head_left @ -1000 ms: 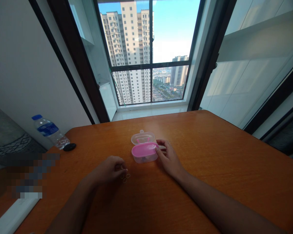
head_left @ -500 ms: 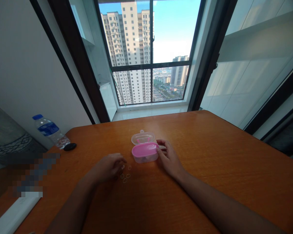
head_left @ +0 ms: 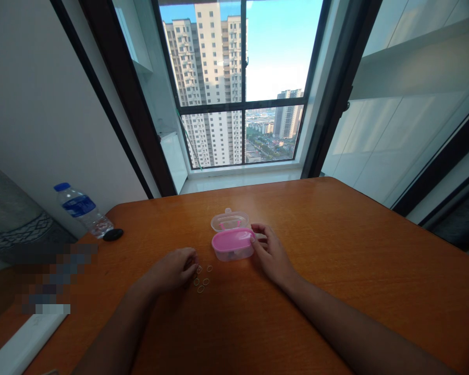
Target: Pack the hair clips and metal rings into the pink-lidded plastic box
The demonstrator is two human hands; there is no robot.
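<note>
A small pink plastic box [head_left: 233, 245] with its clear lid [head_left: 229, 220] flipped back sits on the orange wooden table [head_left: 336, 250]. My right hand [head_left: 270, 252] rests against the box's right side, thumb and fingers touching it. Several small thin rings [head_left: 202, 277] lie loose on the table just left of the box. My left hand [head_left: 174, 269] lies palm down beside them, fingers curled, with the fingertips at the nearest ring. Whether a ring is pinched there is hidden.
A water bottle with a blue cap [head_left: 82, 210] lies at the table's far left corner beside a small black disc [head_left: 113, 235]. A white flat object [head_left: 23, 344] sits at the near left edge. A large window [head_left: 238, 88] is straight ahead.
My left hand has drawn back slightly to the left and uncovered the rings, which now lie spread on the table. The right hand and the box have stayed in place.
</note>
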